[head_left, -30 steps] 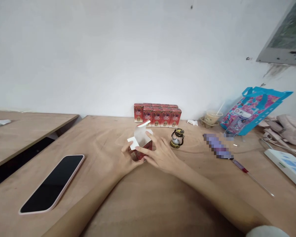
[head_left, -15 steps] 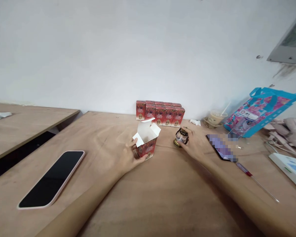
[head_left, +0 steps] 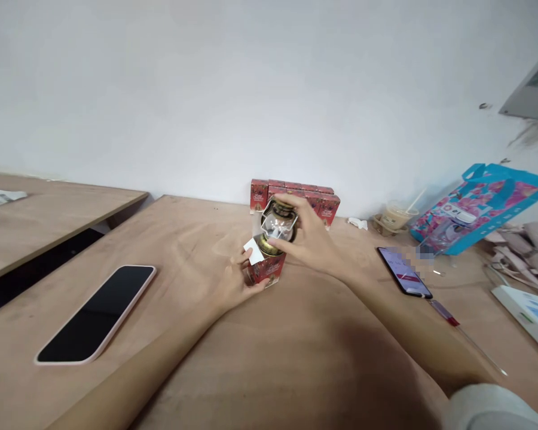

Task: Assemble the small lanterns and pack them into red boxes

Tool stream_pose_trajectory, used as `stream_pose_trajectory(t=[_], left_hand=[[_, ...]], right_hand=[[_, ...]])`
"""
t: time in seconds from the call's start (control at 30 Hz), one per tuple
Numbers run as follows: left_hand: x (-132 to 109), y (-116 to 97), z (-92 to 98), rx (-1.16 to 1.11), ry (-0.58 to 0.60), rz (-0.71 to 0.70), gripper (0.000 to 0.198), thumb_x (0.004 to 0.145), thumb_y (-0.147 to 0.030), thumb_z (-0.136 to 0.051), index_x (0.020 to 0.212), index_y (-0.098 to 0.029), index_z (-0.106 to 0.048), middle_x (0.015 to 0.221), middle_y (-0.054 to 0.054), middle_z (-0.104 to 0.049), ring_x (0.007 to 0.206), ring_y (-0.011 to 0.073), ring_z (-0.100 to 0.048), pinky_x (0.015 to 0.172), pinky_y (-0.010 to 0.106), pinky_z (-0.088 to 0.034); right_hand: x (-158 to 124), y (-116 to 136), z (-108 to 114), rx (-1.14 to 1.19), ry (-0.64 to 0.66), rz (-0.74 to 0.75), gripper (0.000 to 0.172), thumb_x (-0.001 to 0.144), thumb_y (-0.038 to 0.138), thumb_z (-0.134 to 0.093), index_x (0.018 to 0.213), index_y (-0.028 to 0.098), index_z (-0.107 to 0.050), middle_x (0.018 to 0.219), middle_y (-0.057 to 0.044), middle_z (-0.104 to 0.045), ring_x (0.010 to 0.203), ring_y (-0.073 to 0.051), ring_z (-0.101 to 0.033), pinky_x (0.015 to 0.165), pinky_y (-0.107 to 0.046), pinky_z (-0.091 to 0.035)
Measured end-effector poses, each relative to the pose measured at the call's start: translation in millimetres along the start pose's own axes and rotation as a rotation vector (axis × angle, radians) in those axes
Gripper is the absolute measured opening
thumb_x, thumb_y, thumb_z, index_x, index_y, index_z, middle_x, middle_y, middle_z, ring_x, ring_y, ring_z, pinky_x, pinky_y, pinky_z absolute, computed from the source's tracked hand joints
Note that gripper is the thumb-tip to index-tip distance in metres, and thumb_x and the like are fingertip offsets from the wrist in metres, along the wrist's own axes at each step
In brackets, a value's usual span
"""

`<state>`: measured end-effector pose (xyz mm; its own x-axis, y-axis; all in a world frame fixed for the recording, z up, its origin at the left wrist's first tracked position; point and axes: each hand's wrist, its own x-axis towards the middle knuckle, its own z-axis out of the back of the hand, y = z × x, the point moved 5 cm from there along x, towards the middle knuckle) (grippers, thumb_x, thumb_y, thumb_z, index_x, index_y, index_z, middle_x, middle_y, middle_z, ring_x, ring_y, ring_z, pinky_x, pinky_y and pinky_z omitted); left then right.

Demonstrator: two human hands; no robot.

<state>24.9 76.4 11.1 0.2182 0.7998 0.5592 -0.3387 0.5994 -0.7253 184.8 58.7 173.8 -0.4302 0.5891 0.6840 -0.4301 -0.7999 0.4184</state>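
My left hand (head_left: 240, 285) is closed around the lower left of a red printed box (head_left: 269, 270) standing on the table. The box is open at the top, and a white flap (head_left: 253, 251) sticks out on its left. Held in my right hand (head_left: 307, 239) is a small lantern (head_left: 278, 224) with a black and gold cap, a clear globe and a gold base. Its base is right at the box's mouth; whether it has entered cannot be made out. The lantern and hand hide the other flaps.
Several closed red boxes (head_left: 259, 194) stand in rows against the wall. A phone (head_left: 96, 315) lies at left, another phone (head_left: 403, 272) at right beside a screwdriver (head_left: 446, 313). Behind are a drink cup (head_left: 397, 216) and a flowered bag (head_left: 470, 209); a white device (head_left: 526, 316) lies far right.
My right hand has lifted the lantern off the table and carried it left to above the open box. My left hand still holds the box in place.
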Motion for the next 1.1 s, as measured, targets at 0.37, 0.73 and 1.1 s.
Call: stream_pose_trajectory(t=[0.37,0.73,1.1], left_hand=[[-5.9,11.1,5.0,0.152,-0.184,-0.065,0.080,0.061,-0.037,-0.078,0.128,-0.027,-0.035,0.110,0.011,-0.062,0.093,0.0331,-0.066,0.079,0.055,-0.055],[-5.1,-7.5,12.8,0.151,-0.241,-0.138,0.072,0.057,-0.035,-0.080,0.118,-0.026,-0.042,0.104,0.008,-0.064,0.087,0.0285,-0.068,0.073,0.048,-0.059],[-6.4,5.4,0.7,0.020,-0.094,0.018,0.082,0.060,-0.039,-0.078,0.128,-0.025,-0.034,0.115,0.011,-0.060,0.092,0.0332,-0.067,0.073,0.049,-0.059]], right_hand=[[12.0,-4.1,-16.5,-0.079,0.031,-0.085,0.065,0.078,0.025,-0.064,0.134,0.032,-0.033,0.129,-0.006,-0.042,0.118,-0.027,-0.048,0.097,-0.048,-0.044],[-13.9,-8.2,-20.2,0.032,0.248,0.134,0.060,0.081,0.031,-0.064,0.133,0.026,-0.035,0.124,-0.010,-0.046,0.116,-0.025,-0.049,0.099,-0.045,-0.042],[-10.7,-16.8,-16.9,-0.143,0.253,-0.049,0.037,0.083,0.034,-0.062,0.117,0.024,-0.050,0.117,-0.006,-0.062,0.103,-0.026,-0.057,0.090,-0.044,-0.040]])
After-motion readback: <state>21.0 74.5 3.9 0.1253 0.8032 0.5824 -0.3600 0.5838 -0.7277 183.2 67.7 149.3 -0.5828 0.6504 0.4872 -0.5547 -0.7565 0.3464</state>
